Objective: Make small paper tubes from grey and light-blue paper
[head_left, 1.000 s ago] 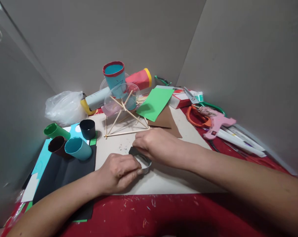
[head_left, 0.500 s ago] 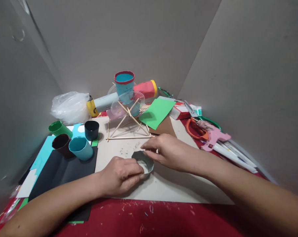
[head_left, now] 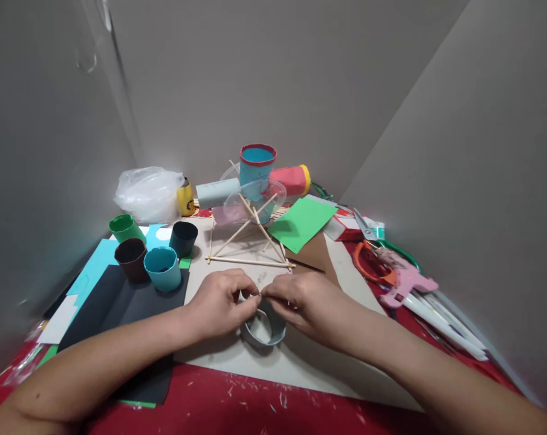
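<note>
A short grey paper cup (head_left: 277,327) stands on the pale board, its open top facing up. My left hand (head_left: 221,303) pinches the far rim from the left, thumb and fingertips closed. Right beside those fingertips, my right hand (head_left: 306,302) is closed on the same far rim from the other side. The fingertips of both hands nearly meet and hide that part of the edge. Just beyond them is a stick frame (head_left: 250,261) carrying a wheel with clear plastic discs and paper cups, including a blue cup with a red rim (head_left: 257,172).
On the left stand a green cup (head_left: 124,228), a brown cup (head_left: 132,263), a light blue cup (head_left: 163,272) and a black cup (head_left: 184,238). Black paper (head_left: 114,314) lies below them. Green paper (head_left: 303,223), orange-handled scissors (head_left: 373,266) and a pink glue gun (head_left: 411,287) lie right.
My left hand has moved from inside the cup's near side to its far rim, beside my right hand's fingertips. The camera view has shifted slightly.
</note>
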Demonstrator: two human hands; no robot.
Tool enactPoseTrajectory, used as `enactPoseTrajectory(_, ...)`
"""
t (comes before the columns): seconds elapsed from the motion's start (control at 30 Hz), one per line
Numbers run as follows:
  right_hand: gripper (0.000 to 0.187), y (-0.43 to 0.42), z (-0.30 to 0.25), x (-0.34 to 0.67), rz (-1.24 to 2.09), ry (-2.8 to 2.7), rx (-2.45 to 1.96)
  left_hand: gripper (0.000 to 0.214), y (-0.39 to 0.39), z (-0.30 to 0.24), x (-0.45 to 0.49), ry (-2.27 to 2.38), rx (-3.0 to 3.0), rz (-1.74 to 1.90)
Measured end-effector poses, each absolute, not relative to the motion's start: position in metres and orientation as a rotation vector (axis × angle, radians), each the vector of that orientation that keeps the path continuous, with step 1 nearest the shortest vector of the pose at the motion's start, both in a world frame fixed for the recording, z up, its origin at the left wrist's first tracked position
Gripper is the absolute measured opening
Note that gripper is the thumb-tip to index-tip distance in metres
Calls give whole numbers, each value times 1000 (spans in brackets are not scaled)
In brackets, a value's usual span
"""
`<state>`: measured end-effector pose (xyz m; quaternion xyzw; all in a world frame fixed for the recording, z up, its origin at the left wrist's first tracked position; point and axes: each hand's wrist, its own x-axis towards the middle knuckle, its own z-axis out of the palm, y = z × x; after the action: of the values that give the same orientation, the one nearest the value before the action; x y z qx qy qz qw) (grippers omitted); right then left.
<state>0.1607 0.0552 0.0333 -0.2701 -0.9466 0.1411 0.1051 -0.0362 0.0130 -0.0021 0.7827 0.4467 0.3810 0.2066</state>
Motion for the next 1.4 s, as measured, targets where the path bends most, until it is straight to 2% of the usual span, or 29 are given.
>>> enactPoseTrajectory(0.3,19,48,19,146,130,-2799,-787,17,8,-2,-35,1378,2334,1017)
enactPoseTrajectory(0.53,19,51,29,152,436,-2728,-1033,8,2,2,-34,1549,2283,939)
enactPoseTrajectory(0.63,24,51,32,152,427,-2816,-1102,6,1,4,-34,1577,2264,844)
enactPoseTrajectory(1.03,20,46,27,137,313,-2842,-979,12,-1,1,-36,1582,2295,783)
enactPoseTrajectory(1.4,23,43,23,143,278,-2744,-947,14,-2,2,-34,1658,2321,760)
